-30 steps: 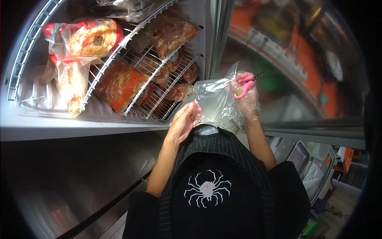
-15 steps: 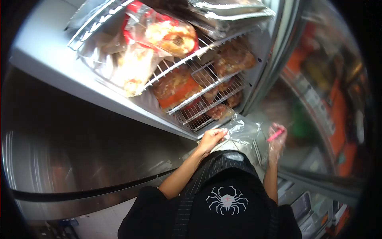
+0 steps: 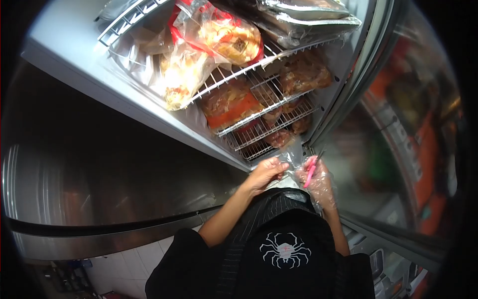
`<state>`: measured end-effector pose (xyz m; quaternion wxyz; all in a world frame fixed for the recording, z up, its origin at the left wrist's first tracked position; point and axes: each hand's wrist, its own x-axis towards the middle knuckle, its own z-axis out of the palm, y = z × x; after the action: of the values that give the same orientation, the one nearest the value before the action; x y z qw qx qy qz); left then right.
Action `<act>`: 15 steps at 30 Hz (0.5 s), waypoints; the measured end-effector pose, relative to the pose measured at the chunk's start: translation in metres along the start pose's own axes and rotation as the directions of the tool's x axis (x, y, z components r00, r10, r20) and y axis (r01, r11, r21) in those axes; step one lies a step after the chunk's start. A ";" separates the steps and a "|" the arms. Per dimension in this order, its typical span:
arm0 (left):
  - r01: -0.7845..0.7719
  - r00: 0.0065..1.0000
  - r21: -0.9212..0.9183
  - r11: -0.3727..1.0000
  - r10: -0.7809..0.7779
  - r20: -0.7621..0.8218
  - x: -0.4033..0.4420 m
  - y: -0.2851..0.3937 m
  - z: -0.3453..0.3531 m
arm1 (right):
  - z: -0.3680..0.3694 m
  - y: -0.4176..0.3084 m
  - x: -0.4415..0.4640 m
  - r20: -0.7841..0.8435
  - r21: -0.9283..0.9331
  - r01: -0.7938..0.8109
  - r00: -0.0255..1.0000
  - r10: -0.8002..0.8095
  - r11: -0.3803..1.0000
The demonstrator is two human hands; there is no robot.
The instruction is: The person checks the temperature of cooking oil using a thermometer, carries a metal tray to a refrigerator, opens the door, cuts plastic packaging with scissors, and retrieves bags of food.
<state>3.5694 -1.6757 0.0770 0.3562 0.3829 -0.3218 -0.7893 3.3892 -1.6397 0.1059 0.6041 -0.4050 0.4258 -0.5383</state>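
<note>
My left hand (image 3: 267,174) is closed, pinching the edge of a clear plastic bag (image 3: 294,155) in front of my waist. Close by on the right, my right hand (image 3: 320,187) has a thin clear plastic covering like a glove. Its fingers are wrapped round pink-handled scissors (image 3: 309,174), whose thin dark blades point up and away from me. The right fingers are at the bag's near side; whether they also grip the bag I cannot tell. Behind the bag stands the open fridge with wire shelves (image 3: 259,121).
Bagged food with a red-edged wrapper (image 3: 231,42) lies on the upper shelf, beside silvery packs (image 3: 308,15). Packed meat (image 3: 231,104) fills lower shelves. A glass door (image 3: 358,129) stands on the right and a dark steel door (image 3: 114,164) on the left.
My right hand has moved left with the pink-handled scissors, up to the bag and near my left hand. The bag, spread between the hands before, is now bunched. The view has shifted slightly.
</note>
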 end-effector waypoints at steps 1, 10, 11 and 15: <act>-0.050 0.997 0.111 0.993 0.056 -0.047 -0.005 0.006 0.000 | -0.003 0.001 -0.002 -0.048 0.060 -0.037 0.998 0.040 0.997; -0.260 0.929 0.429 0.865 0.346 -0.134 0.003 0.003 -0.020 | -0.051 0.007 0.000 -0.103 0.183 -0.150 0.980 0.171 0.972; -0.247 0.916 0.544 0.802 0.376 -0.138 -0.001 0.009 -0.012 | -0.045 -0.004 0.004 -0.168 0.300 -0.062 0.979 0.117 0.952; -0.267 0.924 0.855 0.444 0.369 0.098 -0.011 0.040 0.019 | -0.005 -0.057 0.002 0.063 -0.622 0.198 0.977 -0.204 0.758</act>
<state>3.5714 -1.6835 0.1218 0.2779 0.4805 -0.7154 -0.4244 3.3675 -1.6471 0.1581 0.3724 -0.6229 0.5368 -0.4303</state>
